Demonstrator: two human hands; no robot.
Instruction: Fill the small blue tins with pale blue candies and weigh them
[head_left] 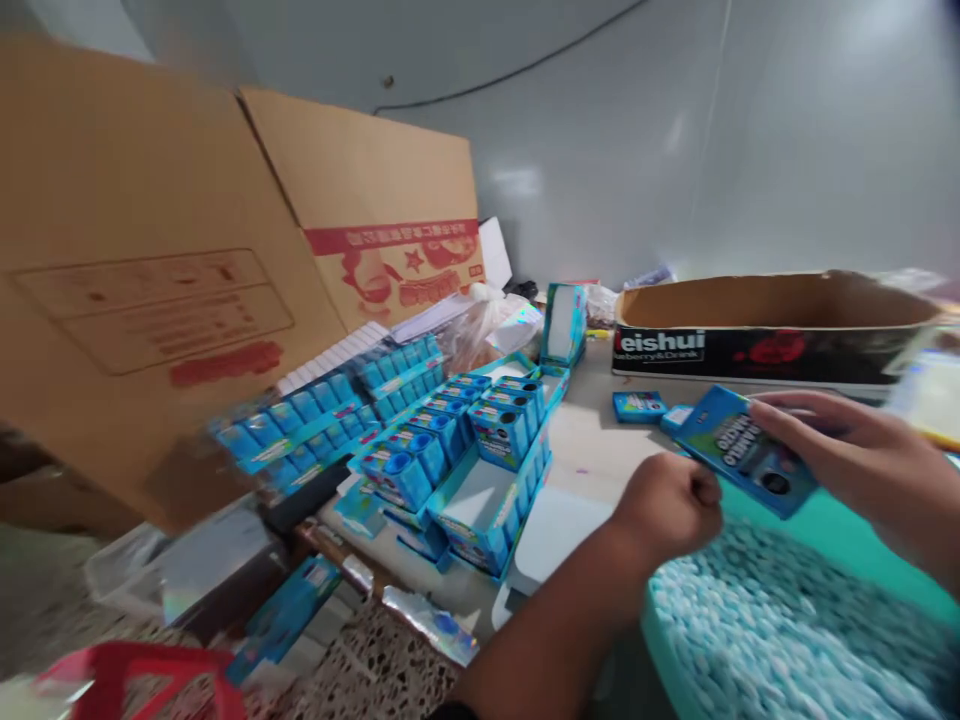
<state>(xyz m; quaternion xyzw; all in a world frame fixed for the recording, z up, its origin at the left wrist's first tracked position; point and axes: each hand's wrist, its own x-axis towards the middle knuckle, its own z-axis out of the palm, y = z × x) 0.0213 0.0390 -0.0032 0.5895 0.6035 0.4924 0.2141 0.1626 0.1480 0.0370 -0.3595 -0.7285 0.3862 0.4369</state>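
Note:
My right hand [862, 460] holds a small blue printed carton [739, 450], tilted above a turquoise tub [855, 540]. Pale blue and white candies [780, 630] fill much of the tub. My left hand [667, 508] is curled closed beside the carton's lower left edge; what its fingers hold, if anything, is hidden. On the table behind the hands lie a blue carton [637, 406] and part of another one. To the left, an open display tray [480, 500] holds several blue cartons upright at its far end, with more cartons [405, 465] standing alongside.
Large cardboard boxes [390, 180] rise at the left, with wrapped packs of blue cartons [315, 420] before them. A long black-printed box [750, 350] stands at the back right. A white lid-like piece [562, 530] lies by my left forearm; a red stool [142, 670] is lower left.

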